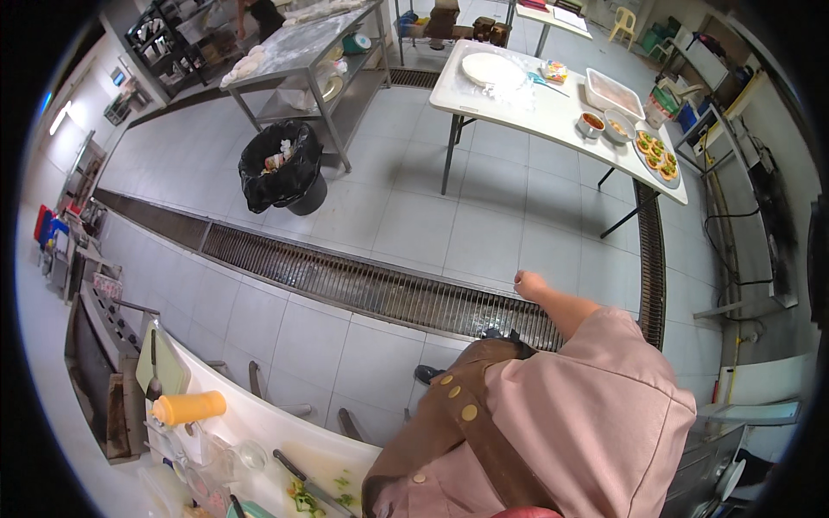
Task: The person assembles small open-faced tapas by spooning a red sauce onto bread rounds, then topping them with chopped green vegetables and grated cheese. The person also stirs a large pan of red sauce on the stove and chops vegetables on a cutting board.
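My right arm, in a pink short sleeve, reaches out over the floor. At its end my right hand (528, 285) hangs above the floor drain grating (371, 289), fingers curled in and no object showing in them. It touches nothing. My left hand is out of sight. My brown apron (471, 410) and pink shirt (587, 397) fill the lower right. At the lower left, a white worktop (268, 406) bears a knife (302, 475), chopped greens (302, 499), a yellow squeeze bottle (190, 407), a pale green cutting board (164, 367) and a dark spoon (154, 371).
Across the drain stands a white folding table (553, 116) with a round of dough (492, 69), a bowl of red sauce (591, 124), a plastic tub (615, 93) and a tray of topped small pizzas (658, 158). A black-lined bin (281, 168) stands beside a steel table (298, 43).
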`<control>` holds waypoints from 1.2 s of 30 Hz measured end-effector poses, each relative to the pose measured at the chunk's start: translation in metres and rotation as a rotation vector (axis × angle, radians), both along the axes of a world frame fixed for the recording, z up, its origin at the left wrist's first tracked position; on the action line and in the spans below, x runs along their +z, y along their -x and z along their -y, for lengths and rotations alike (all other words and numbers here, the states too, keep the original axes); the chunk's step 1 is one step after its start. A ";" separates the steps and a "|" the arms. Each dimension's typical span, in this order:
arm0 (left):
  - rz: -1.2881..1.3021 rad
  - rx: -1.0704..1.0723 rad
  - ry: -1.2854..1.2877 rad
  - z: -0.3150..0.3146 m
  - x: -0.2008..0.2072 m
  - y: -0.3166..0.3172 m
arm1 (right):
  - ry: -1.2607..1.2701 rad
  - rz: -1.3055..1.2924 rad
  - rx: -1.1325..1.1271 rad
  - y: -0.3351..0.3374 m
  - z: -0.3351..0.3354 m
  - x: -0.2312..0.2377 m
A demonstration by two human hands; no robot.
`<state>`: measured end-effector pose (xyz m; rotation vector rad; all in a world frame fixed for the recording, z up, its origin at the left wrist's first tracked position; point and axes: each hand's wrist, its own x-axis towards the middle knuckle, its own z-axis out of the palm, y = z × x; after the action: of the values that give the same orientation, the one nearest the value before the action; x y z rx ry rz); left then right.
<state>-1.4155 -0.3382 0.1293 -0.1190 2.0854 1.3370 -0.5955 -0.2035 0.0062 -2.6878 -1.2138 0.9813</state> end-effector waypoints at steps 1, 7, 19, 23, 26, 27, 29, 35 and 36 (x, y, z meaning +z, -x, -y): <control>0.004 0.004 -0.010 0.006 0.010 -0.010 | 0.012 -0.031 -0.015 -0.001 -0.001 -0.003; 0.022 -0.012 -0.084 0.038 0.062 -0.090 | -0.064 -0.143 0.108 -0.019 0.000 -0.014; 0.045 -0.583 -0.125 -0.086 0.040 -0.407 | -0.433 -0.477 -0.369 -0.253 0.078 -0.019; 0.099 -0.853 -0.030 -0.160 0.036 -0.539 | -0.646 -0.558 -0.606 -0.343 0.076 0.010; 0.107 -1.036 -0.028 -0.208 0.033 -0.625 | -0.818 -0.565 -0.702 -0.413 0.054 0.034; 0.119 -1.076 -0.004 -0.224 0.032 -0.650 | -0.874 -0.554 -0.751 -0.437 0.044 0.042; 0.150 -1.187 0.006 -0.257 0.028 -0.699 | -0.960 -0.552 -0.905 -0.487 0.023 0.055; 0.164 -1.408 0.051 -0.358 0.014 -0.840 | -1.066 -0.527 -1.150 -0.629 -0.040 0.072; 0.104 -1.433 0.089 -0.375 0.013 -0.866 | -1.032 -0.532 -1.202 -0.651 -0.049 0.072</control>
<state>-0.5491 0.0366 0.1421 1.0379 1.4588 0.3124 0.0559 -0.1546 0.0782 -1.5926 0.1328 0.5146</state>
